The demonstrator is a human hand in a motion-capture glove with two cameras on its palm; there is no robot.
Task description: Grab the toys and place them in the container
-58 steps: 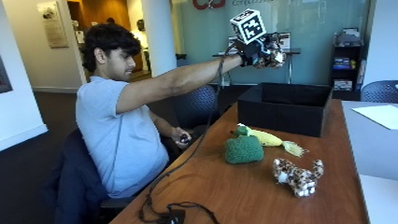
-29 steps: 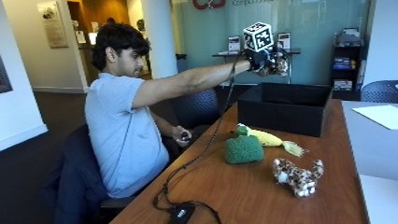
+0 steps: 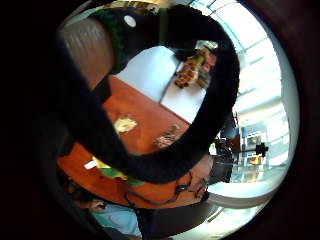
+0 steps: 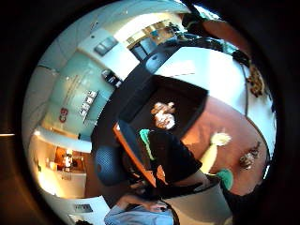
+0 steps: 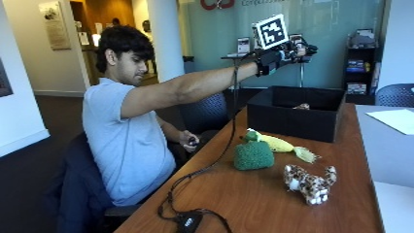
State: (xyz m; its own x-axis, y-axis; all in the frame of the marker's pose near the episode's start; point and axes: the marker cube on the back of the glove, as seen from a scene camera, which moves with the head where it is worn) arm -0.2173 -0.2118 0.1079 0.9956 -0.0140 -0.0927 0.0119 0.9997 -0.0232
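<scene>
Right hand point(image 5: 284, 52) hangs above the box point(image 5: 294, 112), fingers look loosely spread and holding nothing. One toy point(image 4: 163, 116) lies inside the box already. Three remain on table point(image 5: 259, 204), all on person's side of box, below and back from the fingers: green ball point(image 5: 253, 155) and yellow toy point(image 5: 278, 143) nearest box, leopard point(image 5: 310, 182) farthest out.

Teal glass wall point(image 5: 336, 29), wooden table point(image 5: 259, 194)

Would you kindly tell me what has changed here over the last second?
The gloved right hand stayed raised and drifted over the black container, where a toy already lies. The green toy, yellow toy and spotted toy have not moved on the table.
</scene>
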